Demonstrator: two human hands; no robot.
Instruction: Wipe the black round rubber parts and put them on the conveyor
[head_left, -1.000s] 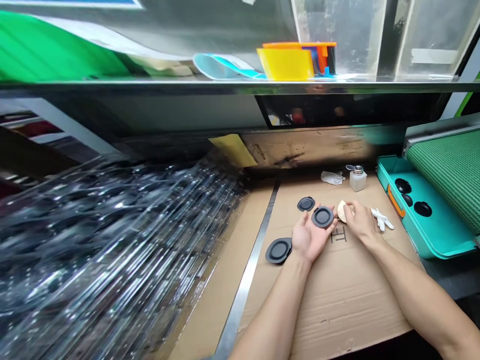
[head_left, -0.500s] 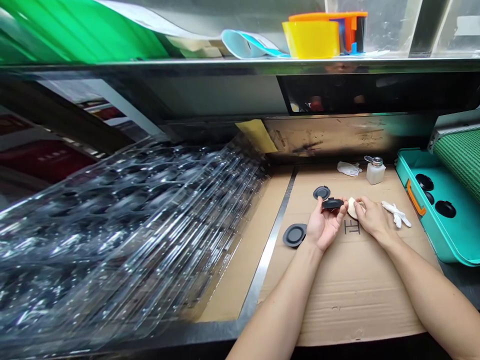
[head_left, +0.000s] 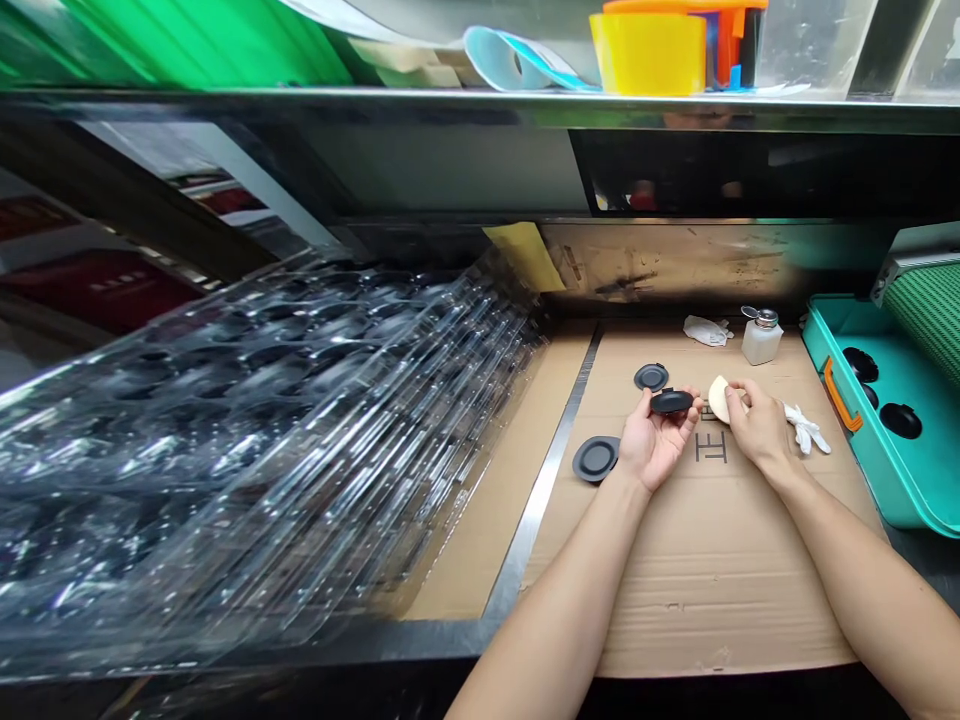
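My left hand [head_left: 654, 447] is palm up over the cardboard sheet [head_left: 697, 570], its fingertips closed on a round black rubber disc [head_left: 671, 402] tilted almost edge-on. Just to the right, my right hand [head_left: 759, 425] pinches a small cream-coloured pad [head_left: 718, 399] close to the disc. Two more black discs lie on the cardboard: one [head_left: 650, 377] behind my left hand, one [head_left: 596, 458] to its left.
A big stack of clear plastic trays [head_left: 247, 450] fills the left. A small bottle [head_left: 761, 337], a crumpled wipe [head_left: 705, 330] and a white glove [head_left: 806, 428] lie near my hands. A teal tray [head_left: 877, 430] with black discs sits right, beside a green belt [head_left: 930, 310]. A shelf [head_left: 480, 105] overhangs.
The left hand has tipped the disc from flat on the palm to nearly edge-on at the fingertips. The view has shifted left and down; both hands stay close together.
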